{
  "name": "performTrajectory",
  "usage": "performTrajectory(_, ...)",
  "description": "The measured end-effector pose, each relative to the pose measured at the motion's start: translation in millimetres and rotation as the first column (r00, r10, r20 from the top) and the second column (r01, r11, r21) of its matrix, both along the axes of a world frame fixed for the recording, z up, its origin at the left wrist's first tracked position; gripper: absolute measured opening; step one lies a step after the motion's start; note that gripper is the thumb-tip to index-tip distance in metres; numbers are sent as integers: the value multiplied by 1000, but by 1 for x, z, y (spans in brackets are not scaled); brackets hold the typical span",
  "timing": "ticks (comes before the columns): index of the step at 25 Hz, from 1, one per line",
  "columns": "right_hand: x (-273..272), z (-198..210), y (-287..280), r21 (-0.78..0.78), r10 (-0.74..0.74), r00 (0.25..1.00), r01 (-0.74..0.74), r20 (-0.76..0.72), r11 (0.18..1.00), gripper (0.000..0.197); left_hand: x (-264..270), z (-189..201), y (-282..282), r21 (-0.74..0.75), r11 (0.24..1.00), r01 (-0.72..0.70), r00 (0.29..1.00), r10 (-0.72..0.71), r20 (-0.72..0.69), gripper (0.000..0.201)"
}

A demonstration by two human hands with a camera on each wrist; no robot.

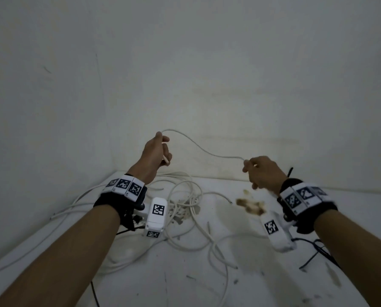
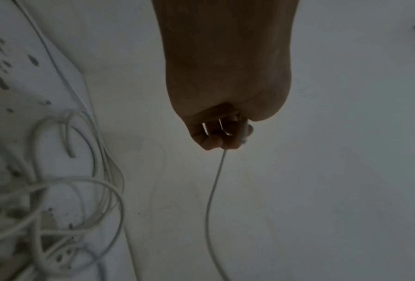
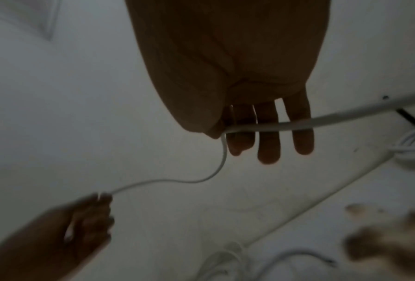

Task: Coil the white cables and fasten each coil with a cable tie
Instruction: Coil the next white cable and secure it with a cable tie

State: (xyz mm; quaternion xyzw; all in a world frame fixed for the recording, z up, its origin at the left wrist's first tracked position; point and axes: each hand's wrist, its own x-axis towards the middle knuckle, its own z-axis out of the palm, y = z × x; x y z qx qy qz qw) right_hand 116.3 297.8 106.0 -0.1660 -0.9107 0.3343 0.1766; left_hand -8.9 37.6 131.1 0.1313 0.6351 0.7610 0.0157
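A thin white cable (image 1: 204,149) sags between my two raised hands in front of the wall. My left hand (image 1: 159,149) has its fingers curled round one end of it (image 2: 243,133), and the cable (image 2: 213,190) trails away below the fist. My right hand (image 1: 255,168) pinches the cable (image 3: 221,157) between thumb and forefinger, while the other fingers (image 3: 268,144) stay straight; the rest of the cable (image 3: 345,117) runs across them to the right. A tangle of white cables (image 1: 185,202) lies on the white table below. I see no cable tie.
The white table (image 1: 185,284) meets the wall at the back and left. A brown stain (image 1: 250,206) marks it under my right hand. Black cords (image 1: 320,251) trail from my right wrist camera. Dark specks dot the front surface.
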Motion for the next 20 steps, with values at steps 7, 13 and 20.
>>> performTrajectory(7,37,-11,-56,410,430,793,-597,431,690,35,41,-4,53,-120,926,358,929,-366,-49,30)
performTrajectory(13,38,59,-59,370,540,841,-495,-20,786,27,73,-14,57,-373,723,581,806,-575,140,23)
performTrajectory(20,8,47,-38,285,339,919,-275,-204,918,32,71,-5,46,-116,668,735,673,-698,246,52)
